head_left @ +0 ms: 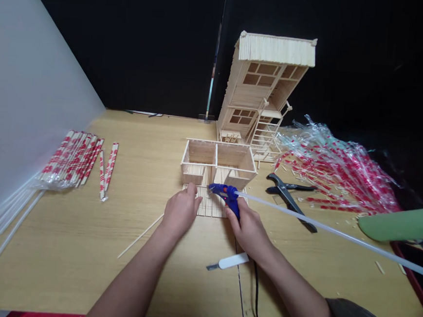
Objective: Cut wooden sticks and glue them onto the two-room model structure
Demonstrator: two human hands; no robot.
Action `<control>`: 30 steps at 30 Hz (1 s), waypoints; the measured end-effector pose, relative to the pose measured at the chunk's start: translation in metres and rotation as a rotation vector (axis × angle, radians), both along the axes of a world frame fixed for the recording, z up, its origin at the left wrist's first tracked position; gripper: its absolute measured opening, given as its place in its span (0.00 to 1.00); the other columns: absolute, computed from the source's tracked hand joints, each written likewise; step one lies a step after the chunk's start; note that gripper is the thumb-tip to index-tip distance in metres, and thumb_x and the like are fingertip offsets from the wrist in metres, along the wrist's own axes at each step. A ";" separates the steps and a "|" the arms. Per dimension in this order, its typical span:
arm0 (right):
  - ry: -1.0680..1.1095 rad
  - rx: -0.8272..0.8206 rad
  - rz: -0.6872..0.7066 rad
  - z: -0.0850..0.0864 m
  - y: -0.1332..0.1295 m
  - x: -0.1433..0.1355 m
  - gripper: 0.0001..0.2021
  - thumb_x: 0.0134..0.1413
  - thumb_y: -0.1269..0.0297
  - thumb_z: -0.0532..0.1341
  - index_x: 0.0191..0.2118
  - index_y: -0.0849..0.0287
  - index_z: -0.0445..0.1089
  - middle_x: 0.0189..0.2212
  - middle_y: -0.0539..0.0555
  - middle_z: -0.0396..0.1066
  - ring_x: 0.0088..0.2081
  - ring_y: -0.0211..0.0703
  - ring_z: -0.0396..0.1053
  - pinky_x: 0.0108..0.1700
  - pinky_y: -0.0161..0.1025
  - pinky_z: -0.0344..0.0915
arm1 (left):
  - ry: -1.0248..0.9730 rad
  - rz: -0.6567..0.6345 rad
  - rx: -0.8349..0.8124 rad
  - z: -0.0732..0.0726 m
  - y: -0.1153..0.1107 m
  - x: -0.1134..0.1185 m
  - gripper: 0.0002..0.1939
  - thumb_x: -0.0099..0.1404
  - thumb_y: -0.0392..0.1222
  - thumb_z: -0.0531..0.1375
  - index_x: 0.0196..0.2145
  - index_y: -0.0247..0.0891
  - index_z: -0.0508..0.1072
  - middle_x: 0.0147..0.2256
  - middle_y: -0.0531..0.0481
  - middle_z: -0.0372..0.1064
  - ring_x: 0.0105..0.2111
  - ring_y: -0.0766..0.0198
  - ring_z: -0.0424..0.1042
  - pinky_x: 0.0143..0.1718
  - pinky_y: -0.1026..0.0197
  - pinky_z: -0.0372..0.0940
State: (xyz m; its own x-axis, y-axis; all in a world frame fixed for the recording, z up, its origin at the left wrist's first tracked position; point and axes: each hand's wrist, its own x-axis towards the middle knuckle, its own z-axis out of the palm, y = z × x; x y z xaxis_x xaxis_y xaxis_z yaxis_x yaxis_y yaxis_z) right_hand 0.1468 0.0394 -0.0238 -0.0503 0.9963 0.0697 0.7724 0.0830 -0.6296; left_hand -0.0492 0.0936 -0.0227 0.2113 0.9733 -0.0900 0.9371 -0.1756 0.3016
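Observation:
A small open-topped structure of thin wooden sticks (216, 161) stands on the table, with a flat stick platform (204, 208) at its near side. My right hand (248, 225) is wrapped round a blue glue gun (227, 194), its nozzle pointing left at the structure's near edge. A long translucent glue stick (302, 217) runs out of the gun's back to the right. My left hand (181, 210) is at the platform's left edge, fingers bent together near the front wall; what they hold, if anything, is hidden. A thin stick (139, 237) lies beside my left wrist.
A tall stick house (260, 94) stands behind. Black pliers (290, 201), crumpled red-and-clear wrappers (342, 173) and a green cylinder (400, 223) lie right. A white-handled cutter (232, 261) and cord are in front. Wrapped chopsticks (74, 160) and glue sticks (19, 221) lie left.

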 end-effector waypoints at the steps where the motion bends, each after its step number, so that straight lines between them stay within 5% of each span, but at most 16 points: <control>1: -0.014 0.001 -0.005 0.000 -0.001 0.002 0.16 0.67 0.59 0.51 0.54 0.60 0.64 0.38 0.59 0.77 0.38 0.55 0.75 0.38 0.42 0.66 | 0.007 -0.001 -0.001 0.000 0.000 0.000 0.08 0.72 0.44 0.54 0.45 0.39 0.63 0.38 0.44 0.76 0.37 0.52 0.77 0.34 0.57 0.64; 8: -0.045 0.013 -0.045 0.008 -0.016 0.020 0.16 0.68 0.56 0.51 0.52 0.60 0.65 0.35 0.57 0.76 0.35 0.53 0.75 0.36 0.41 0.66 | 0.084 -0.038 -0.016 -0.004 0.002 -0.002 0.06 0.73 0.42 0.52 0.42 0.39 0.65 0.36 0.43 0.76 0.36 0.52 0.77 0.32 0.58 0.62; 30: -0.004 0.032 -0.003 0.005 -0.012 0.017 0.16 0.67 0.58 0.52 0.54 0.59 0.65 0.38 0.58 0.76 0.38 0.52 0.75 0.39 0.41 0.67 | 0.027 0.001 -0.062 0.003 0.003 -0.002 0.08 0.72 0.44 0.55 0.41 0.37 0.69 0.37 0.44 0.78 0.37 0.52 0.77 0.33 0.58 0.62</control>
